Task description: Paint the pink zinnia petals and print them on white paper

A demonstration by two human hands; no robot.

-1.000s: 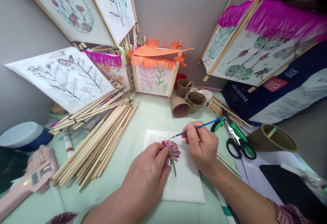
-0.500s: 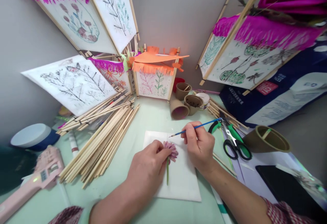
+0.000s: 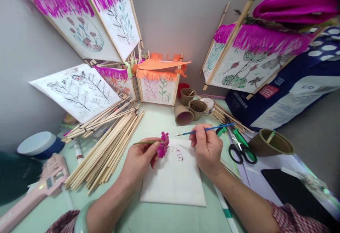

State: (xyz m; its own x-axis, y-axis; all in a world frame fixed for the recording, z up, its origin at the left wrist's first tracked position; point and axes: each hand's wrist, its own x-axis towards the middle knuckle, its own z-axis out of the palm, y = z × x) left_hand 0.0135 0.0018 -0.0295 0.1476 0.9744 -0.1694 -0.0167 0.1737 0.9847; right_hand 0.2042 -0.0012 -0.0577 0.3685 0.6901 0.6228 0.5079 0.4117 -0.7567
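Observation:
My left hand [image 3: 143, 158] pinches a flower [image 3: 163, 144] just under its head, with the magenta-painted petals facing right and the green stem pointing left. It is held above the left edge of a white sheet [image 3: 174, 187]. Purple petal prints [image 3: 179, 154] mark the upper part of that sheet. In my right hand [image 3: 207, 148] is a thin blue paintbrush [image 3: 209, 128], its tip pointing left toward the flower, apart from it. My right hand is over the sheet's right edge.
Bundled wooden sticks [image 3: 108, 151] lie at left, beside a pink glue gun [image 3: 45, 187]. Brown pots [image 3: 183, 115] stand at the back, another pot [image 3: 271, 142] at right. Black-handled scissors [image 3: 243, 153] lie right of my right hand. Paper lanterns [image 3: 159, 87] surround the back.
My left hand has lifted the flower off the sheet, moved it left and turned it over, showing its painted face. Purple prints are now uncovered. The brush has levelled slightly.

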